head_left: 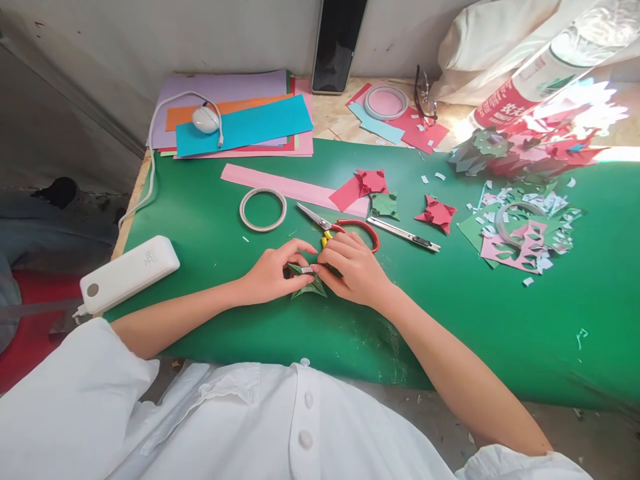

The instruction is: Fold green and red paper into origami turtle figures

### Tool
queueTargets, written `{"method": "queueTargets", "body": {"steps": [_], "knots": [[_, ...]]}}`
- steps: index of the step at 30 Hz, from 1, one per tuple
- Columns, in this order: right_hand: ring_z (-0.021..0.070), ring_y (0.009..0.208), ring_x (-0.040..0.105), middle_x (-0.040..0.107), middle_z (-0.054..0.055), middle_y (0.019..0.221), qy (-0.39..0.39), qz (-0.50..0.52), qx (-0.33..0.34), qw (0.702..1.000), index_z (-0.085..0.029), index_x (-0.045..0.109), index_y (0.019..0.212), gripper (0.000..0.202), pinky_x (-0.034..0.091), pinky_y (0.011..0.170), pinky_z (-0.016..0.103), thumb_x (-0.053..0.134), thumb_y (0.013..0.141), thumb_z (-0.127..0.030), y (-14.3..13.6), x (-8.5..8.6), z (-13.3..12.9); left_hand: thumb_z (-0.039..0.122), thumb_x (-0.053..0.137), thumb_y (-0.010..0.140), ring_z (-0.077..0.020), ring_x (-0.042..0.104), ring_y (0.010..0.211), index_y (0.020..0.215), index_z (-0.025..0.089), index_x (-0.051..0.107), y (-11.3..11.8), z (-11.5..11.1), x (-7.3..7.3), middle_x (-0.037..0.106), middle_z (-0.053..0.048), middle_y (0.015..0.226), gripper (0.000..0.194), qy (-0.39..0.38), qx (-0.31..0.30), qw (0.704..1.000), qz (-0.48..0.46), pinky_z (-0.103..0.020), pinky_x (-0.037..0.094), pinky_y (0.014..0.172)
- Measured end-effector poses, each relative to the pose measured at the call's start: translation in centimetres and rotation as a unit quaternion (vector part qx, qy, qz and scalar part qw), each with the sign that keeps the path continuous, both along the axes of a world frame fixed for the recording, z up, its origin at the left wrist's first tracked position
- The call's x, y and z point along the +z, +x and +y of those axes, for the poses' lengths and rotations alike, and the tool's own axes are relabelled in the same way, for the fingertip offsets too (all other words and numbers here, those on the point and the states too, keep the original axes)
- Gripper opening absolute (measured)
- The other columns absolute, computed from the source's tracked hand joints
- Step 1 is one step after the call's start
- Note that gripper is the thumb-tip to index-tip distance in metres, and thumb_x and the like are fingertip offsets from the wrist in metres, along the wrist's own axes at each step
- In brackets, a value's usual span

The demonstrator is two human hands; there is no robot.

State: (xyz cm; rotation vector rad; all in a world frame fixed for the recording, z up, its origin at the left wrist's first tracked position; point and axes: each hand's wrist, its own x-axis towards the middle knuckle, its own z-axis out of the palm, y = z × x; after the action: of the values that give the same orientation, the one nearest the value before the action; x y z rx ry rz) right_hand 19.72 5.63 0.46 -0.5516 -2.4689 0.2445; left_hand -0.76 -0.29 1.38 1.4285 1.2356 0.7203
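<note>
A folded green paper piece (311,289) with pointed corners is held between my two hands near the table's front edge. My left hand (273,272) pinches its left side, thumb and forefinger closed on it. From the right, my right hand (354,267) grips the same paper with curled fingers. A small white strip (307,270) shows on top, between the fingertips; it looks like tape. Just beyond the right hand lie scissors (360,225) with red and yellow handles, partly covered by that hand. A utility knife (404,235) rests to their right.
Behind the hands are a tape roll (242,212), a pink paper strip (280,183) and red folded pieces (437,213). Paper scraps (515,250) lie right, below a bottle (530,80). A power bank (130,273) sits left; coloured sheets (265,127) and a phone (339,47) stand behind.
</note>
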Motion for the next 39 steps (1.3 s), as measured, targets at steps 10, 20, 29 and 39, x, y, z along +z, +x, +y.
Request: {"method": "queueTargets", "body": {"steps": [10, 20, 29, 39], "knots": [[0.0140, 0.070, 0.046, 0.054, -0.001, 0.067, -0.010, 0.032, -0.070, 0.997, -0.021, 0.045, 0.079, 0.021, 0.034, 0.071, 0.030, 0.053, 0.098, -0.019, -0.4, 0.4, -0.8, 0.032, 0.081, 0.066, -0.0053, 0.048, 0.057, 0.093, 0.019, 0.053, 0.0, 0.8, 0.1, 0.054, 0.008, 0.063, 0.041, -0.098, 0.126, 0.975, -0.158, -0.018, 0.043, 0.059], [0.0168, 0.083, 0.051, 0.066, 0.002, 0.083, 0.165, -0.029, -0.079, 0.983, -0.021, 0.062, 0.088, 0.006, 0.036, 0.075, 0.034, 0.065, 0.091, -0.017, -0.8, 1.2, -1.6, 0.027, 0.078, 0.067, -0.0058, 0.052, 0.058, 0.097, 0.020, 0.060, 0.4, 0.4, 0.5, 0.053, 0.009, 0.060, 0.036, -0.073, 0.150, 0.981, -0.097, -0.018, 0.043, 0.059], [0.0156, 0.071, 0.037, 0.050, 0.002, 0.067, 0.166, -0.059, -0.052, 0.983, -0.019, 0.055, 0.070, 0.024, 0.034, 0.070, 0.034, 0.058, 0.092, -0.011, -1.2, 1.3, -1.8, 0.027, 0.071, 0.073, -0.0065, 0.051, 0.059, 0.104, 0.021, 0.063, 0.4, -0.1, 0.0, 0.057, 0.008, 0.061, 0.033, -0.026, 0.110, 0.993, -0.025, -0.019, 0.044, 0.063], [0.0134, 0.075, 0.045, 0.061, 0.001, 0.077, 0.011, -0.035, 0.017, 0.999, -0.018, 0.057, 0.083, 0.014, 0.037, 0.070, 0.031, 0.054, 0.095, -0.013, -0.4, 1.1, -1.2, 0.028, 0.071, 0.074, -0.0077, 0.051, 0.060, 0.109, 0.024, 0.052, 0.0, -0.2, 0.4, 0.058, 0.009, 0.064, 0.041, -0.043, 0.068, 0.996, -0.046, -0.020, 0.042, 0.062]]}}
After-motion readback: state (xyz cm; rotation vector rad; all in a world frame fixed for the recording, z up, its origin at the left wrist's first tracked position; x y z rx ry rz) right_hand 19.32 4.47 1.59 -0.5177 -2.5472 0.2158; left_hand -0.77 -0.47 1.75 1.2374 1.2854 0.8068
